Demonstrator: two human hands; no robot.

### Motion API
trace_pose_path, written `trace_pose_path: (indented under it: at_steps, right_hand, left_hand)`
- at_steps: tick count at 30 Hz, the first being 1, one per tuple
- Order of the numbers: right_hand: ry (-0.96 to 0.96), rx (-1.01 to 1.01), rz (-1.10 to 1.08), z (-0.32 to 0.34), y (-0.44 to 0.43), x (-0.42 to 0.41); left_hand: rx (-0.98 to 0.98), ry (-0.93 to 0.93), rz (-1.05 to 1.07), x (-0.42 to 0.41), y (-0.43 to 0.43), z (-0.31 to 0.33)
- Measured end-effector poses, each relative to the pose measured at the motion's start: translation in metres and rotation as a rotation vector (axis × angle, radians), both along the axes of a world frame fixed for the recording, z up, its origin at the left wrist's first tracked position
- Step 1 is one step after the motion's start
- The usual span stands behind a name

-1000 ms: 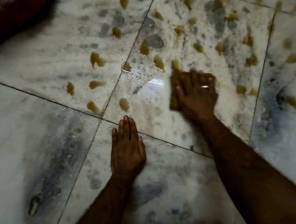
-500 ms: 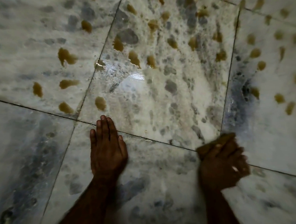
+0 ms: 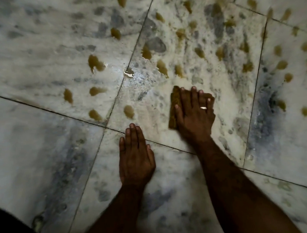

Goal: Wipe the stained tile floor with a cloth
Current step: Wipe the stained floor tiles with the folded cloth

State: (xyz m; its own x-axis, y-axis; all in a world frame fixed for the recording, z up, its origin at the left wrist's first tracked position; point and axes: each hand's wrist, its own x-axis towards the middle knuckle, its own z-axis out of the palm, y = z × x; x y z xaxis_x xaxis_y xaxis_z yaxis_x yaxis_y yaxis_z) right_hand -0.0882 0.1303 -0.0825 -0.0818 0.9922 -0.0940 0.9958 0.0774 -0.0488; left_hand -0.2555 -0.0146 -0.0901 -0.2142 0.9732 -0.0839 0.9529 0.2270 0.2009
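The right hand, fingers laid flat, pressed the one folded brown cloth onto the tile floor. It had swept up from 5 o'clock to just 1 o'clock of the left hand, which stayed flat, fingers together. More than thirty brown stains dotted the tiles from 9 through 3 o'clock.

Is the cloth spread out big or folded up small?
Folded small. The cloth fits almost wholly under the flat right hand; only a narrow strip shows beside the thumb.
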Motion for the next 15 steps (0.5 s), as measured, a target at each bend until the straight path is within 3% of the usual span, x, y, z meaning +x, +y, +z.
trace_pose_path:
  at_steps: [6, 10, 15]
  right_hand:
    - [-0.044, -0.031, -0.314, 0.007, -0.057, 0.02]
    - [-0.068, -0.112, -0.144, 0.013, -0.115, 0.006]
    - [-0.069, -0.138, 0.108, 0.009, -0.126, -0.043]
  left_hand:
    - [-0.029, -0.071, 0.02, 0.002, 0.002, 0.008]
    - [-0.041, -0.117, 0.02, -0.001, 0.004, 0.012]
    - [-0.031, -0.12, -0.008, -0.006, 0.0, 0.005]
